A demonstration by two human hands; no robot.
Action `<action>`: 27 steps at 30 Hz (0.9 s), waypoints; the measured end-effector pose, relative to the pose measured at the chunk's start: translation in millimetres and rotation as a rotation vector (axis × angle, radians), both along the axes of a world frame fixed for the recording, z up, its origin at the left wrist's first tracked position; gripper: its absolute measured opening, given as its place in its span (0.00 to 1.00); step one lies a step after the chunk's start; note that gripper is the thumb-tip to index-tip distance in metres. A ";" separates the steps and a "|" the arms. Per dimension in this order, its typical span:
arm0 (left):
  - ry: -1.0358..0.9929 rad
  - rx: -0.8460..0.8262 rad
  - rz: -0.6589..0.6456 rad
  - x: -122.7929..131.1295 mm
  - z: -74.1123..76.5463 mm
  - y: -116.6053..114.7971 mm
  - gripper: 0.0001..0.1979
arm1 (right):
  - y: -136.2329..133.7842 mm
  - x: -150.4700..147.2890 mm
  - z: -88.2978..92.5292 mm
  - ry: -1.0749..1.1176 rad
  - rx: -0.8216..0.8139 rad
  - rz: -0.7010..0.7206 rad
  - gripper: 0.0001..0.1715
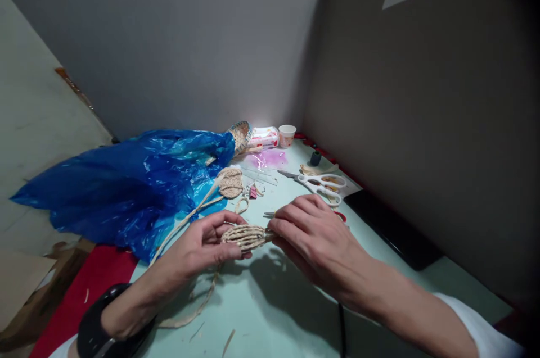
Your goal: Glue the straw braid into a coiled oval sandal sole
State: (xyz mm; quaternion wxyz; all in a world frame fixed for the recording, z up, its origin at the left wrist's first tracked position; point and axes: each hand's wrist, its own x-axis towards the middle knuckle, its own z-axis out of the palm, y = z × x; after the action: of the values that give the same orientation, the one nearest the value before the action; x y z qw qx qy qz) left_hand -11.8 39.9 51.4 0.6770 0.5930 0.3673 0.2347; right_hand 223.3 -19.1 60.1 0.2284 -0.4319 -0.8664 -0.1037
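Observation:
A small bundle of pale twisted straw cord is held above the table between both hands. My left hand closes round its left end, thumb in front and fingers behind. The fingers of my right hand pinch the narrow right end, where the cords come together. A thin pointed metal tip sticks out beside the right fingers; the rest of that tool is hidden. Beyond my left hand lies a round woven straw piece with long loose strands. Another strand curves over the table below the left hand.
A blue plastic bag covers the back left. White-handled scissors, a paper cup, a tissue pack and a dark spool stand or lie farther back. A black flat object lies at the right, beside the grey partition.

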 end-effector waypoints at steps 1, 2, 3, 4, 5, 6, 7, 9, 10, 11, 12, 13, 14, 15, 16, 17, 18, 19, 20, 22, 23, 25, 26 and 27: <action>-0.015 -0.010 0.039 0.1 0.2 0.6 0.21 | 5.6 -0.5 3.9 -0.010 0.015 0.016 0.10; -0.030 -0.017 0.077 -0.1 0.1 1.0 0.20 | 10.5 -1.1 6.8 -0.015 0.019 0.034 0.10; -0.047 -0.022 0.105 -0.6 -0.1 1.2 0.18 | 14.7 -1.8 8.5 -0.011 0.018 0.052 0.10; -0.059 -0.024 0.125 -1.3 -0.2 0.9 0.16 | 18.3 -2.3 9.1 0.002 0.018 0.071 0.10; -0.063 -0.023 0.142 -2.1 -0.1 0.2 0.15 | 21.2 -2.6 8.7 0.023 0.017 0.088 0.10; -0.061 -0.018 0.158 -2.9 0.2 -0.9 0.14 | 23.4 -2.7 7.4 0.055 0.011 0.103 0.10; -0.056 -0.009 0.175 -3.4 0.7 -2.4 0.14 | 25.2 -2.6 5.7 0.110 -0.016 0.125 0.09; -0.049 0.012 0.211 -3.1 2.1 -6.0 0.14 | 27.7 -2.7 1.5 0.250 -0.131 0.190 0.09; -0.048 0.020 0.228 -2.0 2.7 -7.9 0.14 | 28.5 -3.2 -0.4 0.315 -0.204 0.226 0.09; -0.047 0.023 0.242 -0.3 3.1 -9.7 0.14 | 29.1 -4.0 -2.0 0.370 -0.272 0.256 0.08; -0.047 0.023 0.249 2.1 3.1 -11.4 0.14 | 29.6 -5.2 -3.5 0.413 -0.323 0.278 0.08; -0.047 0.020 0.250 4.8 2.6 -13.0 0.14 | 30.0 -6.5 -4.7 0.444 -0.355 0.289 0.07; -0.048 0.015 0.249 7.7 1.7 -14.3 0.13 | 30.3 -7.8 -5.9 0.467 -0.379 0.291 0.06; -0.049 0.010 0.249 10.5 0.5 -15.5 0.11 | 30.7 -8.8 -7.3 0.502 -0.405 0.287 0.06; -0.052 0.003 0.252 12.9 -1.0 -16.5 0.10 | 31.1 -9.5 -8.9 0.542 -0.431 0.279 0.05; -0.054 -0.007 0.258 15.0 -2.5 -17.3 0.10 | 31.5 -9.5 -10.8 0.586 -0.456 0.267 0.05; -0.054 -0.020 0.266 16.4 -3.8 -18.1 0.11 | 32.1 -9.0 -12.9 0.633 -0.481 0.251 0.06; -0.049 -0.033 0.276 17.3 -4.9 -18.7 0.11 | 32.5 -8.1 -15.3 0.682 -0.505 0.232 0.06; -0.043 -0.040 0.287 17.8 -5.7 -19.3 0.12 | 32.9 -7.0 -17.6 0.730 -0.530 0.212 0.07; -0.041 -0.046 0.313 17.7 -6.2 -20.0 0.12 | 33.0 -4.7 -21.5 0.817 -0.578 0.179 0.08; -0.043 -0.046 0.322 17.4 -6.3 -20.1 0.12 | 32.8 -3.9 -22.8 0.856 -0.599 0.167 0.08; -0.048 -0.045 0.331 16.7 -6.9 -19.7 0.12 | 31.8 -3.0 -24.3 0.919 -0.634 0.154 0.08; -0.047 -0.046 0.332 16.4 -7.5 -19.2 0.13 | 31.4 -3.0 -24.7 0.947 -0.648 0.150 0.08; -0.040 -0.045 0.336 16.1 -8.4 -18.7 0.13 | 31.1 -3.1 -25.2 0.973 -0.661 0.147 0.07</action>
State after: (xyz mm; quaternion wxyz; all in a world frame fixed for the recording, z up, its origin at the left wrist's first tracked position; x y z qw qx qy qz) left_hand 4.2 21.2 43.0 0.6483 0.5035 0.4529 0.3479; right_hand 220.2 12.1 34.9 0.4591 -0.4170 -0.6761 0.3978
